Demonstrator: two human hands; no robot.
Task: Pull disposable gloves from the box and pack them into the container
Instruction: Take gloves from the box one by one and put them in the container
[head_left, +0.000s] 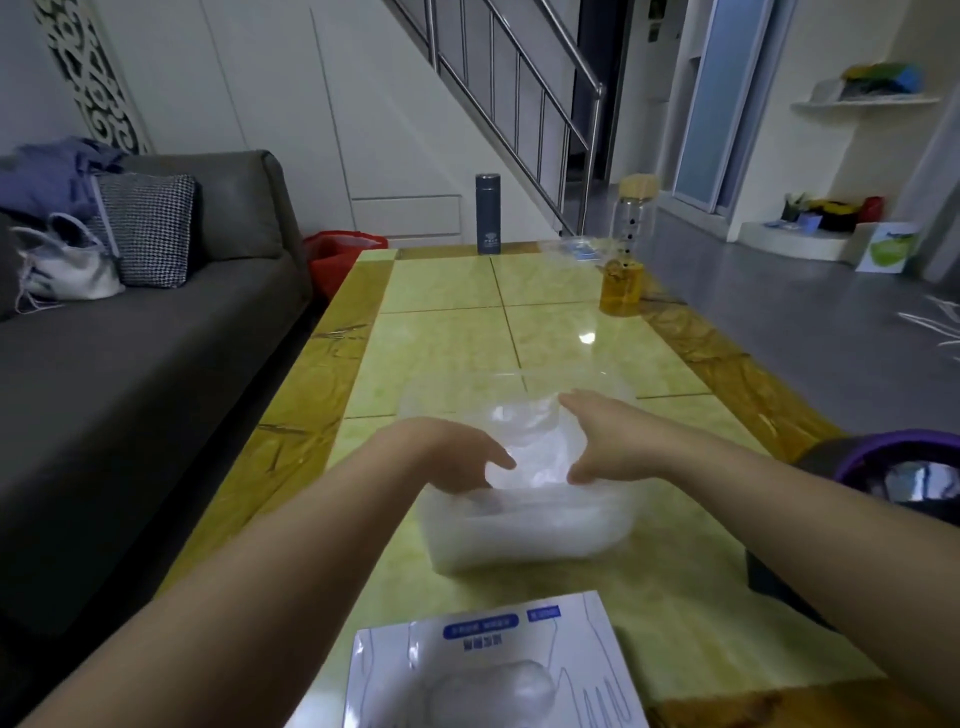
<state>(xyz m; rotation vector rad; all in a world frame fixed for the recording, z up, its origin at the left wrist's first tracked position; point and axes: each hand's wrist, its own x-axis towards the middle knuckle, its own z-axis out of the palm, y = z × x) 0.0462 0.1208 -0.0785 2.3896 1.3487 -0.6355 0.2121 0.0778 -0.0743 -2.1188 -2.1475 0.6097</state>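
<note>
The left hand (457, 457) and right hand (605, 441) are gripping the gloves (530, 436) (a clear, crumpled wad) with curled fingers over the container (530, 540), beyond the box (493, 665) at the near edge of the table (441, 291).

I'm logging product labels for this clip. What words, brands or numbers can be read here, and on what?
Glove box: blue label strips with white characters and dark print beneath them, too blurred to read.
Dark flask: a pale logo near its base, too small to read.
Green-and-white board on the floor: no legible words.
No text here can be quoted.
</note>
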